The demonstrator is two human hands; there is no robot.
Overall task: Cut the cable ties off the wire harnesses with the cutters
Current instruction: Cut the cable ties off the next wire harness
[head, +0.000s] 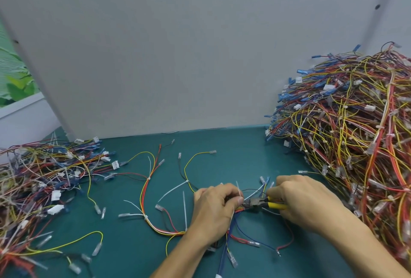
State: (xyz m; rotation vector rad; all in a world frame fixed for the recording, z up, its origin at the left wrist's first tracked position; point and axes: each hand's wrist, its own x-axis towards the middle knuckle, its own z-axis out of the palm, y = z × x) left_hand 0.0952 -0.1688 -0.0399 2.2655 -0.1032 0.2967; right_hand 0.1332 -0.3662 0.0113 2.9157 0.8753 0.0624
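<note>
Pinching presumably limp, light multicoloured wire harness (238, 210) in left hand (213, 211) beside its white plastic cable tie (239, 191), gripping yellow-handled steel cutters (255, 203) in right hand (307, 202).

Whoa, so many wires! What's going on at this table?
A person is working through wire harnesses on a teal table. The left hand grips one wire harness. The right hand holds yellow-handled cutters, their tip at the bundle beside the left thumb, close to a white cable tie. A tall heap of harnesses lies on the right, a lower heap on the left.
</note>
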